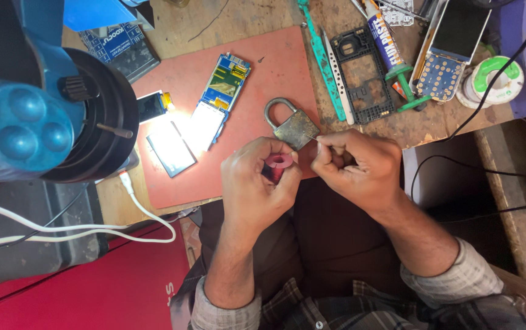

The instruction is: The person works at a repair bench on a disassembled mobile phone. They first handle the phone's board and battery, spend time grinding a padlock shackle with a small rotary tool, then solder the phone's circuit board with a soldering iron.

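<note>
Left hand: fingers curled round a small pink spool, round with a centre hole.
Right hand: fingertips pinched shut on a thin wire, hair-fine and hard to trace.
Padlock: dull, scuffed metal, curved shackle, just beyond both sets of fingertips on a red mat.
Around: bare phone circuit board farther off; black plastic frame beyond the right fingers.

Lit screen on red mat (rectangular, white).

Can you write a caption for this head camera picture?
Left hand holds a red spool; right hand pulls thin wire beside a padlock.
</note>
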